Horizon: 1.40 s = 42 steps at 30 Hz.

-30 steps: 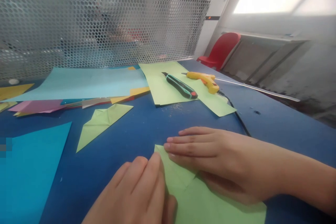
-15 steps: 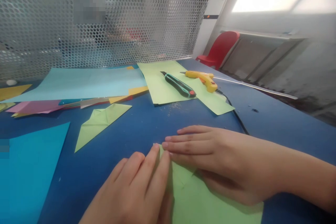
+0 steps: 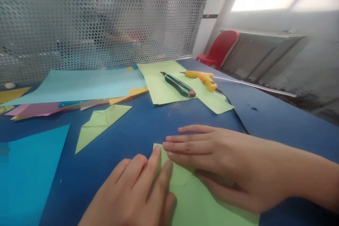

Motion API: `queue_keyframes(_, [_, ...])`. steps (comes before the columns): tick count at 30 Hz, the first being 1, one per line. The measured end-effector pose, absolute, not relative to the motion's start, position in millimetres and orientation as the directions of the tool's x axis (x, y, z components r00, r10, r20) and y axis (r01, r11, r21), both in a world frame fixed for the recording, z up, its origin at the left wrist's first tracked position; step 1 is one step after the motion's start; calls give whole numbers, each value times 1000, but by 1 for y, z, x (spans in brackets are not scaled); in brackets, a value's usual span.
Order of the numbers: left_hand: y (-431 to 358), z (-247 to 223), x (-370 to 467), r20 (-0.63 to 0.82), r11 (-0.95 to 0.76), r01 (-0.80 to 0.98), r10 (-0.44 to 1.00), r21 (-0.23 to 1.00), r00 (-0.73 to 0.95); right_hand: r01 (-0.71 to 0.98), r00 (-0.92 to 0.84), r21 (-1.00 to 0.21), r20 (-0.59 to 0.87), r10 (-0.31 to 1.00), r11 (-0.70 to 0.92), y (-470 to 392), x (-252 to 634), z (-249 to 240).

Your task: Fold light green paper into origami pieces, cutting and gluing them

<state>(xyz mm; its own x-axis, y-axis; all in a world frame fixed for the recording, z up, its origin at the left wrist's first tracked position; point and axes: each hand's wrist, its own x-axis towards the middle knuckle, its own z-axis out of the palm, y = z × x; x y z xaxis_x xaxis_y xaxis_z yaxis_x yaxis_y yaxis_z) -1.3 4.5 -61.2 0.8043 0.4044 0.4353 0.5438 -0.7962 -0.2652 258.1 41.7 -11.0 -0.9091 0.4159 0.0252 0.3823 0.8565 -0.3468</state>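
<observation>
A sheet of light green paper lies under both of my hands on the blue tabletop, with a crease and a corner showing at its far end. My left hand presses that corner with two stretched fingertips, the other fingers bent and the thumb along the paper. Flat across the paper's right side rests my right hand, fingers stretched, their tips close to the left fingertips. Farther left, a folded green paper piece lies apart from both hands.
A black-and-teal utility knife lies on green sheets. Beside it sits a yellow glue gun with a black cord. Blue paper is at left, a stack topped by light blue paper behind. A perforated metal screen stands at the back.
My left index fingertip has drawn back slightly, showing more of the paper's far corner and the thumb. The right hand stays flat on the paper. The camera view has shifted a little.
</observation>
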Motion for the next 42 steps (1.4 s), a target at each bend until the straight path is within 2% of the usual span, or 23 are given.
queue_keyframes(7, [2, -60, -2, 394, -739, 601, 477, -305, 786, 420, -898, -345, -22, 440, 839, 41, 262, -9])
queue_keyframes(13, [3, -58, -4, 348, -730, 565, 452, -386, 821, 466, -869, -402, -43, 492, 788, 38, 260, -5])
queue_keyframes(19, [3, -63, -2, 412, -724, 601, 460, -339, 787, 543, -826, -437, -126, 549, 717, 35, 257, -1])
queue_keyframes(25, [4, -69, 0, 499, -778, 602, 456, -178, 737, 533, -833, -464, -141, 535, 707, 37, 260, -1])
queue_keyframes(27, [6, -68, -1, 486, -786, 584, 437, -202, 757, 520, -841, -464, -133, 524, 717, 37, 260, -3])
queue_keyframes(31, [8, -63, -5, 369, -792, 506, 382, -341, 847, 509, -844, -458, -98, 527, 729, 39, 260, -4])
queue_keyframes(34, [8, -61, -6, 320, -785, 475, 367, -397, 873, 508, -844, -453, -91, 529, 733, 40, 262, -4])
queue_keyframes(38, [8, -61, -7, 296, -788, 457, 359, -413, 885, 506, -846, -424, -78, 527, 751, 37, 267, -3])
queue_keyframes(42, [9, -60, -6, 302, -787, 471, 371, -400, 878, 505, -838, -348, 22, 546, 790, 28, 272, -8])
